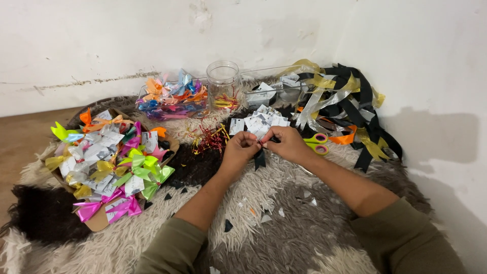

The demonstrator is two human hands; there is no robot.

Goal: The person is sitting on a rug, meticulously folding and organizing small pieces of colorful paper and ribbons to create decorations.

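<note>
Both hands meet over the shaggy rug [304, 223]: the left hand [241, 148] and the right hand [286, 143] pinch a black ribbon piece [259, 158] between their fingertips, fingers closed narrow on it, its tail hanging just below them. A judgement only: the work looks well along. To the left of the fingers a heap of finished bows [111, 162] in yellow, green, pink and orange lies on a cardboard tray, and beyond the fingers a clear box [172, 96] holds more. Much looks left too: a pile of black and gold ribbon [345, 99] lies to the right of the fingers, near green-and-pink scissors [317, 142]. A pile of small white cards [258, 122] and red-gold wire ties [208, 137] sit just beyond the fingertips, with a clear jar [223, 83] behind.

What the fingertips do at the ribbon's middle is hidden by the knuckles; whether a tie is on it cannot be told. Both elbows are cut off by the frame's lower edge.
</note>
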